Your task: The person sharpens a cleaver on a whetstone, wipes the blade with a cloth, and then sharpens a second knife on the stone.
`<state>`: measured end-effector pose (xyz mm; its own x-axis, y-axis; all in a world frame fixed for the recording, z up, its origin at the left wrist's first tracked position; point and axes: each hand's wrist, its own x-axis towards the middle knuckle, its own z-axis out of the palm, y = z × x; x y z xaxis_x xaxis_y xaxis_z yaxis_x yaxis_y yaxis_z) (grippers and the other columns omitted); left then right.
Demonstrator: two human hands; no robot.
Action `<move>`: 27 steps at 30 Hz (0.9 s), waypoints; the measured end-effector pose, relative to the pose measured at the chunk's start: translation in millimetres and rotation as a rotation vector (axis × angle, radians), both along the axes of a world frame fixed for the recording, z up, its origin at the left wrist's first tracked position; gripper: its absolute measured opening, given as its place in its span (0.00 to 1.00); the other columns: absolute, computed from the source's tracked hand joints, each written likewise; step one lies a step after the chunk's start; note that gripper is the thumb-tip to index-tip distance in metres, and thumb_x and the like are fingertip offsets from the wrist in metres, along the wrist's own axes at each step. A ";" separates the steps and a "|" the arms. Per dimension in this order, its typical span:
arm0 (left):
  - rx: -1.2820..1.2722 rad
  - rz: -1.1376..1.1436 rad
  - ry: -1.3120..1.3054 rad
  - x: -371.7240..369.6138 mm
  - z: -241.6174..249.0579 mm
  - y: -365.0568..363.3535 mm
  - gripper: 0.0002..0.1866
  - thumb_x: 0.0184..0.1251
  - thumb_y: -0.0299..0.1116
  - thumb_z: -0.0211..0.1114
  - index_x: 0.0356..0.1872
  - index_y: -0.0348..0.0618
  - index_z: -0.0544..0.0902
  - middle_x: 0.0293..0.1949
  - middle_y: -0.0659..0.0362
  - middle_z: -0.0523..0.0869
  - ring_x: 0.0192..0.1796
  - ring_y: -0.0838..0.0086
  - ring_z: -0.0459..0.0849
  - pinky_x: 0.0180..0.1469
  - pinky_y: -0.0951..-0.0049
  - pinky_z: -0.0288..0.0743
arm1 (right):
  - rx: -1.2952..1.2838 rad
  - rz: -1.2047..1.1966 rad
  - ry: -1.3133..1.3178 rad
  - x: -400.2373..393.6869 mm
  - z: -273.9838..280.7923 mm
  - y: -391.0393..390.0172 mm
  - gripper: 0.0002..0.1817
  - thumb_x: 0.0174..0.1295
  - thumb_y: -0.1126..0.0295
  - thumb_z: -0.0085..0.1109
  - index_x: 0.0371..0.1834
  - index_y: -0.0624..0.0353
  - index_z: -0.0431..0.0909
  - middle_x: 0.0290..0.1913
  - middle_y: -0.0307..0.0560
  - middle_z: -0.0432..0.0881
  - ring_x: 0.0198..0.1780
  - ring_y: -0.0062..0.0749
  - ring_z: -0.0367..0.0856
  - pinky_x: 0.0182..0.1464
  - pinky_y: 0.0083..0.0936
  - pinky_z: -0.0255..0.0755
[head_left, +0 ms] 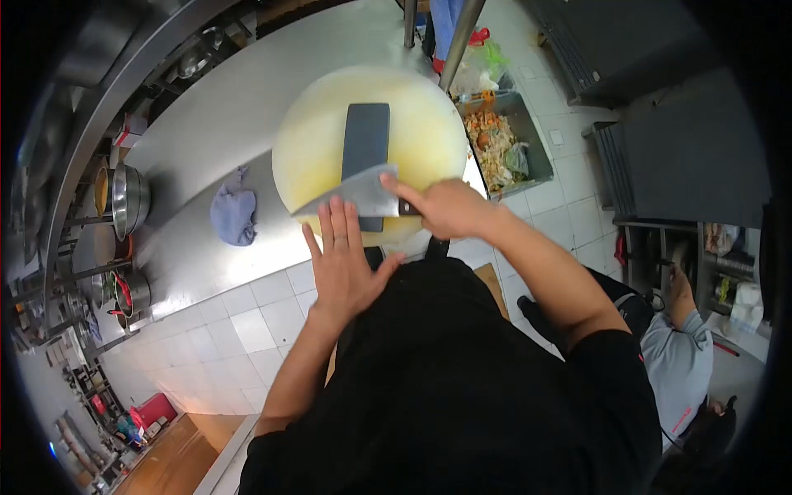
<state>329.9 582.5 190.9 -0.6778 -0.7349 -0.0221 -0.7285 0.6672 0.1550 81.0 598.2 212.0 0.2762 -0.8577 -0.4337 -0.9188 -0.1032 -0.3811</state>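
Observation:
A dark grey whetstone [366, 136] lies lengthwise on a thick round cutting board [307, 132] with a yellowish top. Across the near part of the stone rests a broad kitchen knife [367, 192], its pointed end toward the left. My right hand [454, 210] is closed around the dark handle, with a finger stretched along the blade. The fingers of my left hand [340, 268] are straight and press flat on the blade near its lower edge, the thumb spread to the right.
A crumpled blue cloth [234, 208] lies on the steel counter [206, 124] left of the board. Metal bowls [128, 198] stand at the far left. A grey bin [536, 148] of food scraps is on the floor at right. Another person [681, 359] is at the lower right.

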 end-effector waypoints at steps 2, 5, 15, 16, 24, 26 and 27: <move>-0.066 -0.019 0.085 -14.1 -12.1 -29.7 0.57 0.69 0.71 0.58 0.81 0.29 0.55 0.82 0.37 0.57 0.85 0.44 0.51 0.80 0.33 0.37 | -0.051 -0.048 -0.035 -10.6 -7.7 -19.9 0.49 0.60 0.72 0.59 0.86 0.39 0.48 0.40 0.63 0.88 0.43 0.62 0.87 0.47 0.52 0.79; -0.053 -0.011 0.088 -45.0 -20.8 -96.6 0.57 0.70 0.71 0.57 0.81 0.28 0.55 0.82 0.36 0.57 0.85 0.42 0.50 0.80 0.32 0.37 | -0.177 -0.121 -0.077 -32.4 -19.1 -65.9 0.51 0.58 0.72 0.59 0.86 0.38 0.46 0.39 0.63 0.87 0.42 0.64 0.87 0.47 0.54 0.78; 0.010 0.005 0.028 -8.0 -4.8 -10.5 0.54 0.71 0.67 0.60 0.80 0.28 0.56 0.81 0.36 0.57 0.85 0.41 0.50 0.80 0.31 0.40 | -0.074 -0.032 -0.052 -10.6 -7.1 -13.2 0.48 0.60 0.73 0.57 0.86 0.44 0.49 0.42 0.62 0.88 0.45 0.62 0.88 0.50 0.52 0.79; -0.040 -0.003 0.060 -17.2 -12.9 -32.6 0.54 0.72 0.67 0.59 0.81 0.28 0.56 0.82 0.36 0.56 0.85 0.42 0.49 0.80 0.31 0.39 | -0.107 -0.051 -0.067 -14.5 -10.2 -22.2 0.48 0.60 0.73 0.57 0.86 0.44 0.49 0.42 0.62 0.88 0.45 0.62 0.88 0.49 0.52 0.79; -0.033 -0.086 0.074 -45.4 -17.2 -75.9 0.55 0.71 0.69 0.56 0.82 0.30 0.53 0.83 0.40 0.54 0.86 0.48 0.47 0.81 0.31 0.35 | -0.116 -0.189 -0.029 -29.6 -8.7 -29.7 0.50 0.61 0.70 0.60 0.86 0.45 0.46 0.43 0.65 0.88 0.47 0.61 0.88 0.48 0.51 0.80; 0.018 -0.098 0.093 -24.2 -7.6 -17.8 0.55 0.71 0.69 0.56 0.82 0.30 0.53 0.84 0.41 0.54 0.86 0.48 0.47 0.80 0.30 0.34 | -0.024 -0.181 0.032 -18.1 -6.1 17.1 0.53 0.59 0.72 0.60 0.87 0.46 0.42 0.40 0.63 0.88 0.41 0.61 0.89 0.44 0.52 0.81; 0.065 -0.114 0.112 -24.6 -5.3 -5.1 0.56 0.71 0.70 0.56 0.82 0.31 0.53 0.84 0.42 0.53 0.87 0.49 0.46 0.80 0.30 0.34 | -0.026 -0.184 0.034 -19.2 -14.6 32.7 0.53 0.59 0.72 0.60 0.87 0.46 0.42 0.40 0.63 0.88 0.41 0.61 0.89 0.44 0.52 0.81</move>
